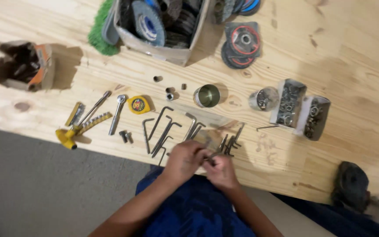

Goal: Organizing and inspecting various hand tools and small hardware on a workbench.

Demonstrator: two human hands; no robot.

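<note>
Your left hand [184, 161] and your right hand [220, 172] are close together at the near edge of the pale wooden bench [352, 66], right above your blue lap. Both hands are closed in a grip on a small bunch of thin, dark metal hex keys [211, 157]. It looks like you are sorting or gathering them. A good next move would need a steady hold so none slip out. The keys look thin, bent like the letter L, and a bit shiny. Just past your fingers, more bent metal keys [163, 129] lie spread out on the bench. To the left of them sit a round yellow tape measure [138, 104] and a silver ratchet handle [117, 113]. Farther off stands a small shiny metal cup [207, 95]. Farthest away is a brown cardboard box of round grinding discs [159, 26].
</note>
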